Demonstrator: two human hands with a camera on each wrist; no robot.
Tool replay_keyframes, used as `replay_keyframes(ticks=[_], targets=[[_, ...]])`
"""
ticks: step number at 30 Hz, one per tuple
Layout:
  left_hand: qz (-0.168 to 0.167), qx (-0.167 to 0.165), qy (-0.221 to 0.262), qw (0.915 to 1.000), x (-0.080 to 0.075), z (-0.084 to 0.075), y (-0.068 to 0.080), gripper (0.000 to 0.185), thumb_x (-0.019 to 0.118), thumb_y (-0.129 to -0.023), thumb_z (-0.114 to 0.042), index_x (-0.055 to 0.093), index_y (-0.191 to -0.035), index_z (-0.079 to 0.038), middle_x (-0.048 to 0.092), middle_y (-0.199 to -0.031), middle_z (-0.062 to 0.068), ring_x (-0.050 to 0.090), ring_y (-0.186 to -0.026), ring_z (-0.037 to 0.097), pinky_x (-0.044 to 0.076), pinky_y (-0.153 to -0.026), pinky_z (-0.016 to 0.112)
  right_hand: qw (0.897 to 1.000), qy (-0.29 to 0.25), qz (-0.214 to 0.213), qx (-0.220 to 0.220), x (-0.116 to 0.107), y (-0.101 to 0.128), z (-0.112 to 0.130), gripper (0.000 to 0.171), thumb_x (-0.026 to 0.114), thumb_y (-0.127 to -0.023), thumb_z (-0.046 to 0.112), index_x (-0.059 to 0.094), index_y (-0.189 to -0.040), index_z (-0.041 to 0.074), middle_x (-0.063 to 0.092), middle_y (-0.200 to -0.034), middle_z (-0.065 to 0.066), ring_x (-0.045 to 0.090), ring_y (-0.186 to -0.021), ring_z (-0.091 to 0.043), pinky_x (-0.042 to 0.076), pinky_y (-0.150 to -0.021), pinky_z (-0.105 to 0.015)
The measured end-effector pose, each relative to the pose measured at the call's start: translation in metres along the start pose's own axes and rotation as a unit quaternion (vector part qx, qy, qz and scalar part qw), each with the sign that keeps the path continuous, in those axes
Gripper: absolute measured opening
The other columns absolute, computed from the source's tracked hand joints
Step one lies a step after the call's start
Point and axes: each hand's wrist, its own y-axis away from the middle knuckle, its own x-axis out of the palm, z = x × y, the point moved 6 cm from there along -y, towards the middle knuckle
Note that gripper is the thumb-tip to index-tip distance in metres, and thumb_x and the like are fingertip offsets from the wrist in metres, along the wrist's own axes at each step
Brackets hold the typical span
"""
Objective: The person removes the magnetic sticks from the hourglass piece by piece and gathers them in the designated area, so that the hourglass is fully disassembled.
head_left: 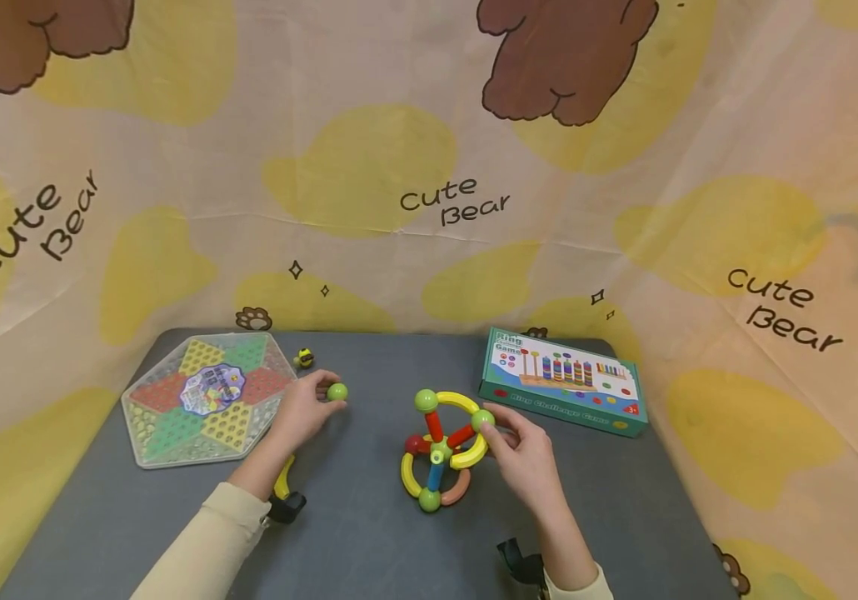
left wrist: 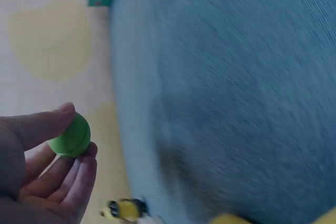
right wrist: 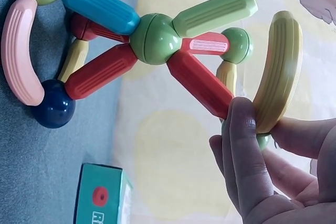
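My left hand (head_left: pixel 301 417) pinches a green ball (head_left: pixel 336 392) between thumb and fingertips, above the table and left of the toy. The left wrist view shows this ball (left wrist: pixel 73 136) with a seam round it. My right hand (head_left: pixel 530 458) grips the toy's right corner, where a green ball (head_left: pixel 482 419) joins yellow curved sticks. In the right wrist view, its fingers close round the lower end of a yellow curved stick (right wrist: pixel 281 72) and partly hide the ball. Straight red, blue and green sticks meet at a central green ball (right wrist: pixel 156 39). A pink curved stick (right wrist: pixel 20 51) meets a dark blue ball (right wrist: pixel 54 104) low down.
A hexagonal star-patterned game board (head_left: pixel 162 454) lies at the left of the grey table (head_left: pixel 354 550). A green Ring Challenge Game box (head_left: pixel 564 408) sits at the back right. Behind the left hand stands a small bee figure (head_left: pixel 305 358). A yellow curved stick (head_left: pixel 283 479) lies beside the left wrist.
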Motion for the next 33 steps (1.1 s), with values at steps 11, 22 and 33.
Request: replay_keyframes(ticks=[11,22,33], targets=[[-0.014,-0.046,-0.065,0.9967,0.005,0.033,-0.016,0.039,0.076,-0.087,-0.011,0.064,-0.122,0.002,0.068,-0.117,0.023,0.063,-0.104,0.036,0.051,-0.087,0.051,1.000,-0.004,-0.003,0.000,-0.002,-0.002,-0.001,0.037,0.069,-0.097,0.022,0.066,-0.132,0.012,0.071,-0.122,-0.011,0.075,-0.096,-0.022,0.060,-0.083,-0.042],[-0.039,-0.038,-0.126,0.9906,0.004,0.045,-0.015,0.045,0.073,-0.088,-0.010,0.059,-0.128,0.004,0.062,-0.123,0.028,0.058,-0.113,0.043,0.048,-0.092,0.056,1.000,-0.003,0.000,-0.008,0.001,0.000,-0.002,0.037,0.069,-0.097,0.023,0.066,-0.132,0.013,0.069,-0.125,-0.011,0.075,-0.096,-0.022,0.060,-0.078,-0.032],[-0.104,0.012,-0.119,0.9873,0.001,-0.006,0.001,0.047,0.076,-0.085,-0.016,0.063,-0.128,-0.001,0.064,-0.124,0.024,0.054,-0.117,0.043,0.042,-0.100,0.057,1.000,0.001,-0.001,0.003,0.000,0.000,-0.001,0.038,0.069,-0.097,0.023,0.066,-0.133,0.012,0.070,-0.122,-0.011,0.075,-0.097,-0.023,0.060,-0.082,-0.036]])
